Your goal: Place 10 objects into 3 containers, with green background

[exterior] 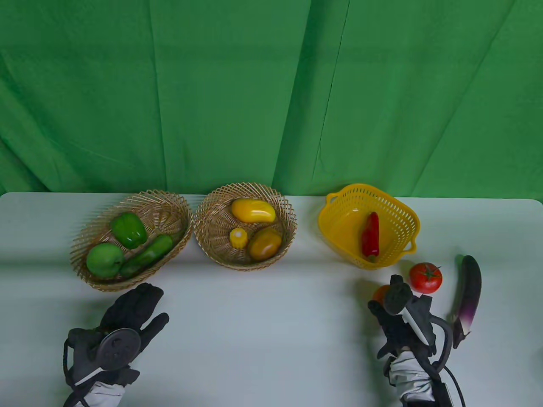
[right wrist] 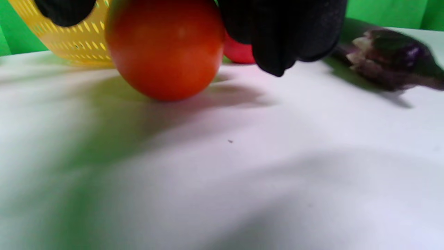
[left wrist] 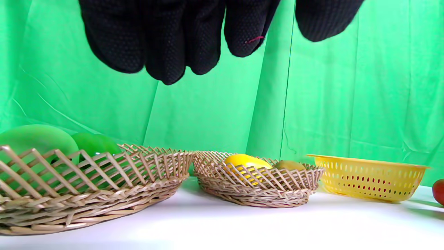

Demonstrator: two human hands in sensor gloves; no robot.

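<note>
R hand grasps orange fruit, nr yellow basket; L hand released. Next: lift w/ firm grip.

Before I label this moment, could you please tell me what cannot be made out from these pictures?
- Round orange-red fruit: table view, mostly hidden behind the right hand; whether the fingers grip it is unclear.
- Red chilli pepper: left wrist view, hidden by the yellow plastic basket wall.
- Dark purple eggplant: right wrist view, blurred, cut by the right edge.
- Red tomato: left wrist view, cut by the edge.
</note>
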